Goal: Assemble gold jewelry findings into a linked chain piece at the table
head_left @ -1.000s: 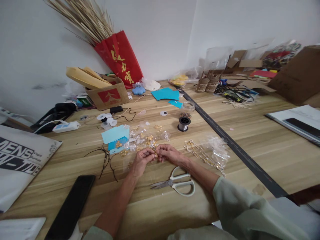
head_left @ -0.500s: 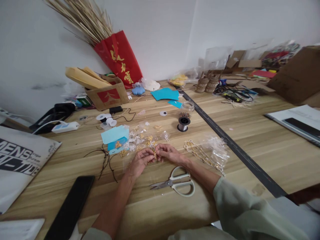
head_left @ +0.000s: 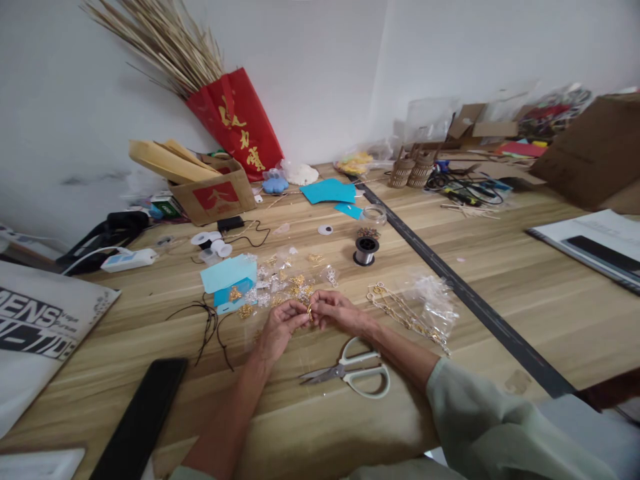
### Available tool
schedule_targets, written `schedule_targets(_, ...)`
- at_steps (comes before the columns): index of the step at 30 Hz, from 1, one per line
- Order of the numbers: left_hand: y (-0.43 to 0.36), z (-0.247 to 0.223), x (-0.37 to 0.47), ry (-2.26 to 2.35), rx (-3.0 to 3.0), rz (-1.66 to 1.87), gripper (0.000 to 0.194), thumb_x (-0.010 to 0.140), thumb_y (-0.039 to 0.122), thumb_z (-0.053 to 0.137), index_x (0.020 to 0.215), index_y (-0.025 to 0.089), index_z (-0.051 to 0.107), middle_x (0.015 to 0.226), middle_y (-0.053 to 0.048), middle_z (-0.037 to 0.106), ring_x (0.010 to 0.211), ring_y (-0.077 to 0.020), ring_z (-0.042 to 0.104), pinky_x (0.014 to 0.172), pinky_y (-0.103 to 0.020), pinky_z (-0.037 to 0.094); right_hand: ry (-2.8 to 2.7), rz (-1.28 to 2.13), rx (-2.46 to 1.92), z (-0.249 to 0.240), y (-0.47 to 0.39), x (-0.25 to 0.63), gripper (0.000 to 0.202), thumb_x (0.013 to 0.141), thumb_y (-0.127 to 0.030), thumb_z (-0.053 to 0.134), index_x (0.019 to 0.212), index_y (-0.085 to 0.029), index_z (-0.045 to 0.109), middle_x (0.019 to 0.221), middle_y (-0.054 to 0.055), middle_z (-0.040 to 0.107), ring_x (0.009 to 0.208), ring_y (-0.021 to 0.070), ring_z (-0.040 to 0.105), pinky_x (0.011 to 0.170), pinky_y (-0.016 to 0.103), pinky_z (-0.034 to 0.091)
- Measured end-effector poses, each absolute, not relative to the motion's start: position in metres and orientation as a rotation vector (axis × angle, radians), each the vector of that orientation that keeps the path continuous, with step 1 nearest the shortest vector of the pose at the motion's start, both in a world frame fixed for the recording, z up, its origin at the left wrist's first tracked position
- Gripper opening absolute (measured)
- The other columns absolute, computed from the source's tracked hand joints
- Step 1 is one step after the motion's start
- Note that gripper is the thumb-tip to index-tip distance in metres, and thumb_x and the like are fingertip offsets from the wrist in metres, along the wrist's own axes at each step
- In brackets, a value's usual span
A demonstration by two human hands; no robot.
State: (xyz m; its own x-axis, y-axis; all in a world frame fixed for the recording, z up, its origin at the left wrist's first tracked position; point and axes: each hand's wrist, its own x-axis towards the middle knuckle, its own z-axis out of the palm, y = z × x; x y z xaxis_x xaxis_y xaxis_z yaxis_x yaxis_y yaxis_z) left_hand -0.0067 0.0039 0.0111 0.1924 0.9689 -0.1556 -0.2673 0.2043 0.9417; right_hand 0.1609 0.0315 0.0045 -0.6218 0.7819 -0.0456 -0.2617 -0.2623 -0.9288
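Observation:
My left hand (head_left: 283,325) and my right hand (head_left: 336,311) meet above the table, fingertips pinched together. Between them sits a small gold-coloured piece (head_left: 310,311), too small to name exactly; both hands grip it. Just beyond my fingers lie small bags of gold and silver jewelry findings (head_left: 300,287). Scissors (head_left: 345,371) with pale handles rest partly open below my right hand. To the right of that hand are gold and silver chains (head_left: 407,313) beside crumpled clear plastic bags (head_left: 435,307).
A spool of thin wire (head_left: 367,251) stands beyond my hands. Blue cards (head_left: 227,273) and black cord (head_left: 207,327) lie to the left, a black phone-like slab (head_left: 143,413) nearer. A red bag (head_left: 245,127) and a cardboard box (head_left: 213,193) stand at the back. A dark strip (head_left: 450,283) crosses the table.
The view has shifted very slightly. My fingers have moved a little around the gold piece, which shows more clearly between the fingertips now. Everything else lies as before.

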Motion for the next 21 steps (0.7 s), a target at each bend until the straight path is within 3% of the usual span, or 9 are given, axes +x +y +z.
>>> schedule_targets(21,0.0059,0.0034,-0.0049,0.999,0.879,1.131,0.02,0.054,0.021,0.078,0.067,0.014,0.065,0.058,0.0,0.067,0.054,-0.0104,0.058,0.056,-0.022,0.044,-1.358,1.777,-0.714,0.0086,0.0276,0.1565,0.031,0.074,-0.043,0.067,0.081,-0.015,0.055,0.067,0.0,0.063,0.059,0.0105,0.06,0.051,0.019,0.046)
